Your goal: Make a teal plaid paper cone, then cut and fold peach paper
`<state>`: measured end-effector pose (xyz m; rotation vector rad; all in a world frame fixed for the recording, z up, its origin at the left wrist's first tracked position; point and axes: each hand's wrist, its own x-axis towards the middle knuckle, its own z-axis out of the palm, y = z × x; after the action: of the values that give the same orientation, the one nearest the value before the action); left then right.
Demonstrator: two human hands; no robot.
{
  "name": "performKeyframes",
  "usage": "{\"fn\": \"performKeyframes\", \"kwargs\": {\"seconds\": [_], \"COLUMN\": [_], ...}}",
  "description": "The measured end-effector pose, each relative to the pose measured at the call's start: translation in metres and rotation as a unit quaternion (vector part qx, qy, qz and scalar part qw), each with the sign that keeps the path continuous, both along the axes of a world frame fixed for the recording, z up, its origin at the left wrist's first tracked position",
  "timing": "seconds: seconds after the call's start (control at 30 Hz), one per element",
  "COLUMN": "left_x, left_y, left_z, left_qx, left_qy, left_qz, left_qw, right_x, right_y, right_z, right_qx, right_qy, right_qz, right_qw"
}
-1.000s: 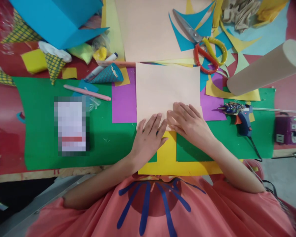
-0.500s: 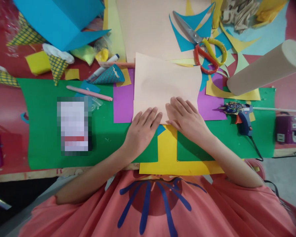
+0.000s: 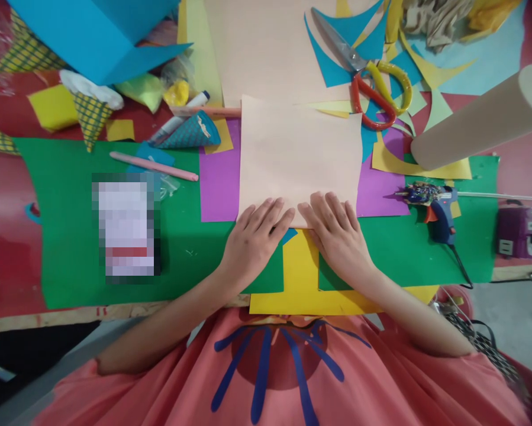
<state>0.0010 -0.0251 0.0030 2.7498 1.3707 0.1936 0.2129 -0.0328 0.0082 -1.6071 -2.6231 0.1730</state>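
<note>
A pale peach sheet of paper (image 3: 299,154) lies in front of me, over a purple sheet (image 3: 219,189). My left hand (image 3: 254,242) rests palm down on its lower left edge, fingers spread a little. On the lower right edge lies my right hand (image 3: 339,236), also flat with its fingers apart. Neither hand grips anything. Under them are green sheets (image 3: 190,254) and a yellow sheet (image 3: 301,272). Scissors with red and yellow handles (image 3: 358,68) lie beyond the sheet's upper right corner.
At right are a glue gun (image 3: 438,210), a peach paper roll (image 3: 479,121) and a purple box (image 3: 521,231). Leftward lie a pink pen (image 3: 154,165), a teal cone (image 3: 192,131), a blurred-out phone-like object (image 3: 126,228) and a folded blue sheet (image 3: 115,41).
My right hand has slid down toward the near edge of the peach sheet. My left hand has shifted slightly downward. The peach sheet lies flatter.
</note>
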Motion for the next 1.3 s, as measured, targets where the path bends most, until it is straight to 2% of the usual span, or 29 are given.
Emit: {"fn": "performKeyframes", "kwargs": {"seconds": [0.2, 0.63, 0.87, 1.17, 1.3], "left_x": [0.0007, 0.0012, 0.0021, 0.0018, 0.0033], "left_y": [-0.0004, -0.0022, -0.0023, -0.0026, -0.0033], "left_z": [-0.0023, -0.0059, -0.0042, -0.0078, -0.0093], "left_qx": [0.019, -0.027, -0.006, -0.040, -0.024], "left_qy": [-0.001, -0.030, -0.012, -0.047, -0.036], "left_qz": [-0.005, 0.018, 0.011, 0.023, 0.014], "left_qw": [1.000, 0.999, 1.000, 0.998, 0.999], "right_x": [0.0016, 0.0023, 0.0012, 0.0019, 0.0028], "right_y": [-0.0044, -0.0017, -0.0006, -0.0014, -0.0017], "right_z": [-0.0040, -0.0036, -0.0051, -0.0078, -0.0030], "right_qx": [0.045, 0.009, 0.057, 0.029, 0.050], "right_qy": [-0.020, -0.011, -0.023, 0.011, 0.046], "right_qz": [0.025, 0.022, 0.033, 0.018, 0.090], "right_qw": [0.998, 1.000, 0.998, 0.999, 0.994]}}
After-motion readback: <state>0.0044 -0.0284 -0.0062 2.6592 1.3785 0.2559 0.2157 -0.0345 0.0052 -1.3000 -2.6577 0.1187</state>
